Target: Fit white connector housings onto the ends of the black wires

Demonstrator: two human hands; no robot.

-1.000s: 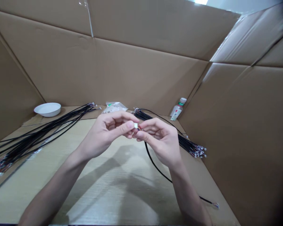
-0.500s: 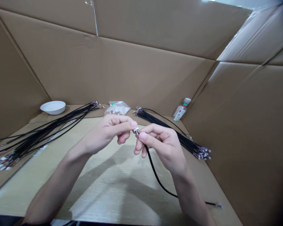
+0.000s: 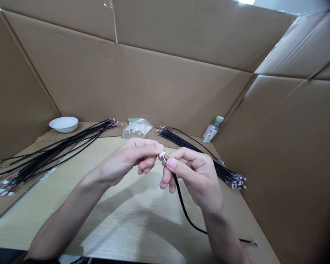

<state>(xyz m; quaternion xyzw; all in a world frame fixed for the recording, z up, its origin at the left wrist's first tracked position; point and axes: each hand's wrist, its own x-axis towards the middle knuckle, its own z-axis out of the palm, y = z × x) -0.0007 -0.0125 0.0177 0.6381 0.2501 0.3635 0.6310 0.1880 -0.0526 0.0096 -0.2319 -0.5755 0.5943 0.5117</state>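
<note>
Above the middle of the table, my left hand (image 3: pixel 132 157) pinches a small white connector (image 3: pixel 162 156) between thumb and forefinger. My right hand (image 3: pixel 194 172) meets it fingertip to fingertip and pinches the end of a black cable (image 3: pixel 184 211) just below the connector. The cable hangs from my right fingers, curves down across the table and ends near the front right edge at its other tip (image 3: pixel 253 242). Coloured wire ends show faintly at the connector.
A bundle of black cables (image 3: pixel 52 152) lies at the left, another bundle (image 3: pixel 203 156) at the right. At the back stand a white bowl (image 3: pixel 63 124), a clear bag of white parts (image 3: pixel 136 128) and a small bottle (image 3: pixel 213 129). Cardboard walls (image 3: pixel 181 84) enclose the table.
Both hands have dropped slightly and shifted right, still joined at the connector. My left fingers have curled in more, and the view has tilted a little.
</note>
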